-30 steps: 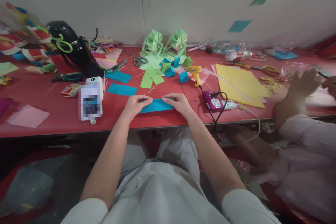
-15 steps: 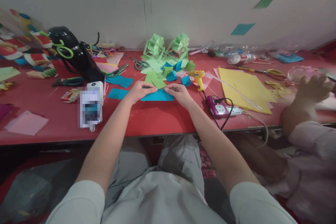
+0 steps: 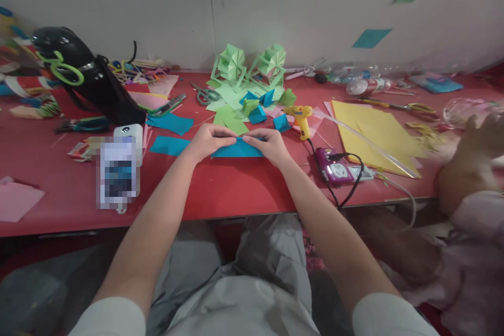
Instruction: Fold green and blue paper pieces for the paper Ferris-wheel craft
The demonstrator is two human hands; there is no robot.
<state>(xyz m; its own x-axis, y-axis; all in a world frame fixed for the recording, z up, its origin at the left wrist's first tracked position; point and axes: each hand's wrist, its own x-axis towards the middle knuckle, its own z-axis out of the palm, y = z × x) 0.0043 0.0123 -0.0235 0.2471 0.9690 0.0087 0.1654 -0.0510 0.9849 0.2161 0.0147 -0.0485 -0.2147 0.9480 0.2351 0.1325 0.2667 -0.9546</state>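
Note:
A strip of blue paper (image 3: 238, 149) lies on the red table between my hands, its far edge turned up in a narrow fold. My left hand (image 3: 208, 142) pinches that edge from the left, thumb and fingers closed on it. From the right, my right hand (image 3: 268, 144) grips the same edge, its thumb tip close to the left one. Another blue sheet (image 3: 167, 145) rests beside my left hand. Beyond my fingers are a green paper sheet (image 3: 231, 119) and several small folded blue pieces (image 3: 258, 114).
A yellow glue gun (image 3: 301, 118) and a purple power strip (image 3: 334, 168) with cables are to the right, near yellow sheets (image 3: 370, 134). Leftward are a phone (image 3: 118, 173), a black flask (image 3: 90, 79) and scissors (image 3: 207, 95). Another person's hand (image 3: 480, 142) is at far right.
My thumbs have come closer together along the blue paper's far edge, which now shows a narrow fold. The camera view has shifted slightly; the other person's hand stays at the right.

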